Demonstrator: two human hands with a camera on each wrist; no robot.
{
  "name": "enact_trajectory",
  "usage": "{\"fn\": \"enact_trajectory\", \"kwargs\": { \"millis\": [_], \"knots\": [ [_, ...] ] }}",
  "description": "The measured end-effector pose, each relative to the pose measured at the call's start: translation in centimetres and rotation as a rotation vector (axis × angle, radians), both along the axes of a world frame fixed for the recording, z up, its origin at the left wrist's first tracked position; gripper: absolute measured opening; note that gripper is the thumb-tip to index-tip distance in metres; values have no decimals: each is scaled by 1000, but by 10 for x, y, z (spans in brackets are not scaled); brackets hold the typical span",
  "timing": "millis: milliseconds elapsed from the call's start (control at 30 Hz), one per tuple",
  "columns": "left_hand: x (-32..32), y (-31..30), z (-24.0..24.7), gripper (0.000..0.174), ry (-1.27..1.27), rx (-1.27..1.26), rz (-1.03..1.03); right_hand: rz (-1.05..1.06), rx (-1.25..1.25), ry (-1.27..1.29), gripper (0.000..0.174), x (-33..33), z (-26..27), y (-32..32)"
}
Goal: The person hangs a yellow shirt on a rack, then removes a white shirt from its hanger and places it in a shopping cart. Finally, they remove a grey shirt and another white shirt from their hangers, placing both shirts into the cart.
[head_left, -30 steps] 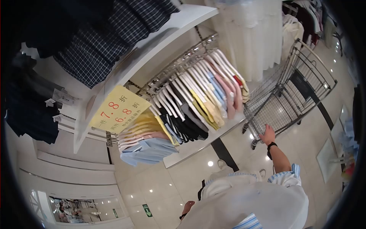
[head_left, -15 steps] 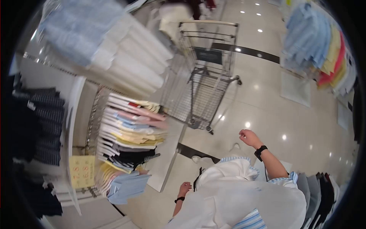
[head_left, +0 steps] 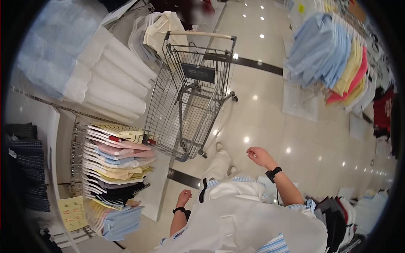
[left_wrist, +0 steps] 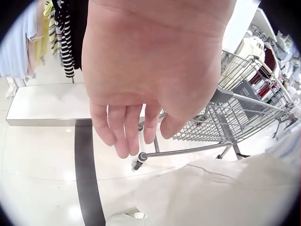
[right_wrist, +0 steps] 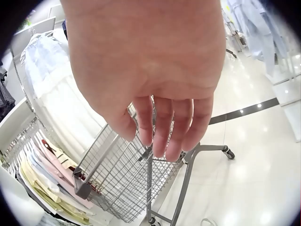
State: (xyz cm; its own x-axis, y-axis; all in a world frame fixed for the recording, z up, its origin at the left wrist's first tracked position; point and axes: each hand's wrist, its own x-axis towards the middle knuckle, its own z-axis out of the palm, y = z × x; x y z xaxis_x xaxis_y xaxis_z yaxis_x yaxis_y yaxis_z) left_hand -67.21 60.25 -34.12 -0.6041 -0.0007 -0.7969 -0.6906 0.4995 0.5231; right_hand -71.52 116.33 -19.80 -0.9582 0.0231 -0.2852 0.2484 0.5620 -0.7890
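Note:
In the head view my right hand [head_left: 261, 157] hangs loosely over the floor, right of a metal shopping cart [head_left: 192, 97] and apart from it. Its fingers [right_wrist: 164, 127] dangle relaxed with nothing in them in the right wrist view, the cart behind. My left hand [head_left: 184, 197] is held low beside my body, near the white base of the clothes rack. Slightly bent and holding nothing, its fingers [left_wrist: 123, 132] show in the left wrist view. No clothing or other goods show in the cart's wire basket.
Left of me hangs a row of small garments [head_left: 118, 160] on white hangers, a yellow price sign [head_left: 71, 213] beside it. White skirts [head_left: 107, 71] hang beyond. Blue, yellow and pink clothes [head_left: 320, 50] stand on a rack at the right. Glossy tiled floor [head_left: 270, 114] runs between.
My view has swung right, bringing the right-hand rack in. My right hand, earlier at the cart's front end, is now away from it. My left hand has come further into view.

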Motion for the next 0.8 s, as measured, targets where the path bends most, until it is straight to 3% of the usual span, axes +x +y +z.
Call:
{"fn": "enact_trajectory", "kwargs": {
  "millis": [167,233,367,500,567,733,800],
  "knots": [
    [-25,35,-46,35,-82,10,127,167,114,40,20,-101,34,24],
    [-27,47,-60,39,-43,-35,70,220,138,68,20,-152,56,33],
    [-41,74,-83,42,96,11,198,288,188,202,17,-264,117,36],
    [-67,91,-84,41,15,-16,219,397,244,296,18,-369,173,33],
    [-79,104,-77,34,-30,133,632,448,250,371,19,-421,210,20],
    [-69,147,-50,27,21,113,948,628,201,528,20,-549,274,-17],
    [-35,171,-85,21,130,181,1131,735,201,613,20,-600,294,-35]
  ]
}}
